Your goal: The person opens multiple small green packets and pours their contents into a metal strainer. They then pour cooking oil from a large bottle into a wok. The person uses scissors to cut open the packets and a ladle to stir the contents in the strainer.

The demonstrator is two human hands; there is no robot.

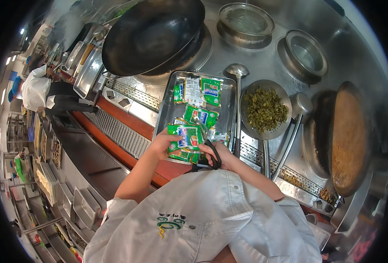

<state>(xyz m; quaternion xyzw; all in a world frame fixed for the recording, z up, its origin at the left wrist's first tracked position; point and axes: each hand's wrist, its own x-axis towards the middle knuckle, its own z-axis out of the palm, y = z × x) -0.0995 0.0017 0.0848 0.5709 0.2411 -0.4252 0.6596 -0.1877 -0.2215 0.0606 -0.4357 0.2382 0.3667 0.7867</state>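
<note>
My left hand (pixel 162 143) holds a green foil food packet (pixel 191 135) by its left side, above a rectangular steel tray (pixel 167 110). In my right hand (pixel 218 153) is a pair of black-handled scissors (pixel 213 149); the blades point up and left beside the packet's upper right edge, and the fingertips touch the packet's lower right corner. Whether the blades are cutting the foil I cannot tell. Several similar packets (pixel 211 91) lie in the tray, one showing its white printed back (pixel 193 90). A steel ladle (pixel 237 70) rests along the tray's right side.
Chopped dark greens (pixel 265 108) fill a perforated strainer (pixel 247 128) right of the tray. Beyond stand a large black wok (pixel 152 36) and two water-filled steel basins (pixel 246 20) (pixel 304 54). A wok of brown liquid (pixel 349 141) is far right. A person in white (pixel 37 87) works at left.
</note>
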